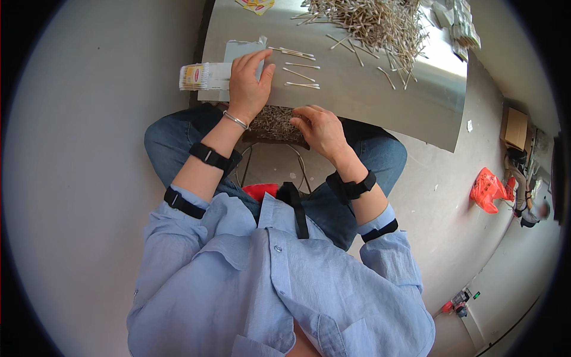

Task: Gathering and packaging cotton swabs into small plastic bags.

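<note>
Swabs litter the grey table; left hand lies flat, right hand's fingers curl.

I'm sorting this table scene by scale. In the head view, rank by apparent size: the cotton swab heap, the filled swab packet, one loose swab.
1. Big heap of wooden-stick cotton swabs
2. Clear filled swab packet
3. Single loose swab

- We see a shiny metal table.
- A big pile of cotton swabs lies on it.
- A few loose swabs lie near a packed swab box.
</note>
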### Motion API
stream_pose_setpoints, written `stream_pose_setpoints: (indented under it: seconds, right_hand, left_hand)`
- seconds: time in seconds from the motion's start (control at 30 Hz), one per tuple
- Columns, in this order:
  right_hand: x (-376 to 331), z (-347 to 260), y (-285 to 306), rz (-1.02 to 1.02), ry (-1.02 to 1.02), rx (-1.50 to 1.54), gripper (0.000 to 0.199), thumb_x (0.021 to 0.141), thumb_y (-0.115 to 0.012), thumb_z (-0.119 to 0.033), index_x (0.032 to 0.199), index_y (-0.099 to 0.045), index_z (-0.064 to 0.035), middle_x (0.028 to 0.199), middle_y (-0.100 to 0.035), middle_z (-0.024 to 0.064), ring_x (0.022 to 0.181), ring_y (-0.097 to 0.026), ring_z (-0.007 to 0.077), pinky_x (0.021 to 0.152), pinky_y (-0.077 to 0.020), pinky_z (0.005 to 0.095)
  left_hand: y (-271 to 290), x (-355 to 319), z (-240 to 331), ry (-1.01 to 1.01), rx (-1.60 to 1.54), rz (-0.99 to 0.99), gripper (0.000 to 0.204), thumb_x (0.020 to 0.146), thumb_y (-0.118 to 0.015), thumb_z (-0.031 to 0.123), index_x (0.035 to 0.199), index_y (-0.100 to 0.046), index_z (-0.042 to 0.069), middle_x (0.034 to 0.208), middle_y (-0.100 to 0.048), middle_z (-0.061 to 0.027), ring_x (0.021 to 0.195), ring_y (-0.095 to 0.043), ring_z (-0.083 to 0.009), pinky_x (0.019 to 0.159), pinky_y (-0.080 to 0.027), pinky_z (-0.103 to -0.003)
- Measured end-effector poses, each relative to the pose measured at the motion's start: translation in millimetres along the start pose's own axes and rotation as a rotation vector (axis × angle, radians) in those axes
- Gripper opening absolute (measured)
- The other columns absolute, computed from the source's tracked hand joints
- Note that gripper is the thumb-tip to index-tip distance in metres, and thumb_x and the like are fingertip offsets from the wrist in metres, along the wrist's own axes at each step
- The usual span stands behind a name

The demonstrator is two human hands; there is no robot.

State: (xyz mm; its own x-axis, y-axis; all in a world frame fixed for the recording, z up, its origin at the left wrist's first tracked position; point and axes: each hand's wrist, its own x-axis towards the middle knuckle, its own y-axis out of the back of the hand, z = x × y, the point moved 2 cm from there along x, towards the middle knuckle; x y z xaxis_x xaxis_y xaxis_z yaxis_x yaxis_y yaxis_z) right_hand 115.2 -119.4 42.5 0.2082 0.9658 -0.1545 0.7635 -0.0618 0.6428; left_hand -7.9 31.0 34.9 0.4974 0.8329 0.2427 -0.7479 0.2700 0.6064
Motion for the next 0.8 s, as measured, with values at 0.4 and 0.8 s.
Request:
stream_pose_setpoints:
  seconds: [0.4, 0.8]
  right_hand:
    - [29.0, 20.5, 12.2, 0.401, 0.108, -0.286, 0.011, 0.077, -0.068, -0.011, 0.087, -0.064, -0.0108, 0.089, -0.055, 0.0050, 0.086, -0.056, 0.0256, 0.071, -0.0496, 0.0364]
    - [18.8, 22.7, 6.8, 0.377, 0.187, -0.258, 0.011, 0.076, -0.068, -0.007, 0.086, -0.063, -0.0100, 0.086, -0.054, 0.0061, 0.084, -0.055, 0.0255, 0.071, -0.0482, 0.0365]
  left_hand:
    - [-34.9, 11.2, -16.3, -0.209, 0.252, -0.094, 0.034, 0.091, -0.049, 0.005, 0.124, -0.056, 0.005, 0.130, -0.055, -0.0131, 0.128, -0.044, -0.0308, 0.111, -0.030, -0.044]
    - [-24.7, 0.6, -2.0, -0.254, 0.143, -0.034, 0.034, 0.081, -0.065, 0.012, 0.115, -0.061, 0.007, 0.125, -0.056, -0.0106, 0.123, -0.046, -0.0305, 0.105, -0.037, -0.041]
